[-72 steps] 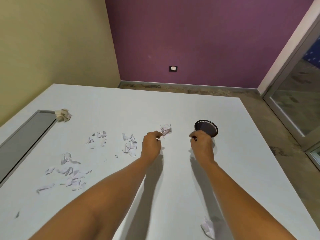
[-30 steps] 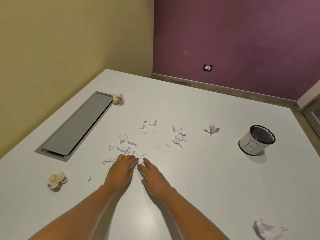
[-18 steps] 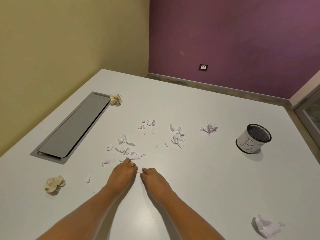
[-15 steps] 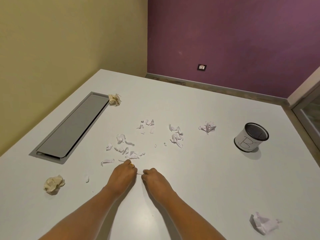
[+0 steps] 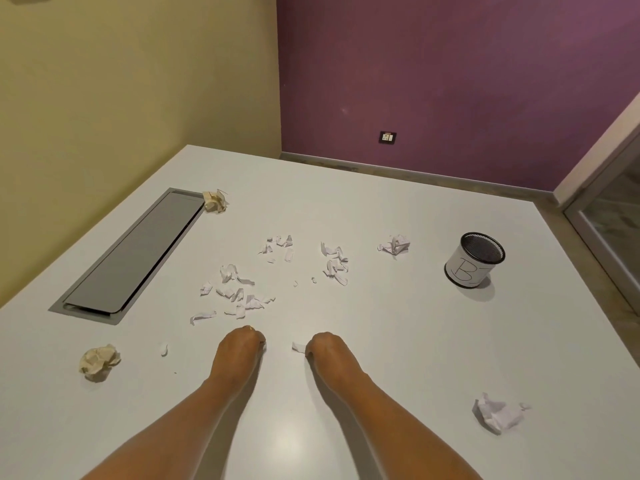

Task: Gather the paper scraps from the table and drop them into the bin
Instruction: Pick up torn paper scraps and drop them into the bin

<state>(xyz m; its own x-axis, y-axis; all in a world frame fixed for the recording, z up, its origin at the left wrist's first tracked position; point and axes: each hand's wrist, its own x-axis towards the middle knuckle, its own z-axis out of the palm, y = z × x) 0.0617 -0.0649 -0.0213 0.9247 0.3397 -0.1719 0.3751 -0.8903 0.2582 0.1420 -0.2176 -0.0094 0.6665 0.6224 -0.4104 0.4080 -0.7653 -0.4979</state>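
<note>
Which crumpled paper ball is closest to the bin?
The white ball just left of the bin. The near-right white ball, far beige ball and near-left beige ball all lie farther off.

My bin is white with a black mesh inside and grey lettering. Left of it, white scraps dot my white table; farther left, beige wads and a grey hatch.

White table. Grey hatch set flush along left side. Torn paper scraps scattered mid-table. Beige ball touching hatch's far end, second beige ball near front-left. White wad mid-right, second white wad front-right. Bin stood upright at right.
</note>
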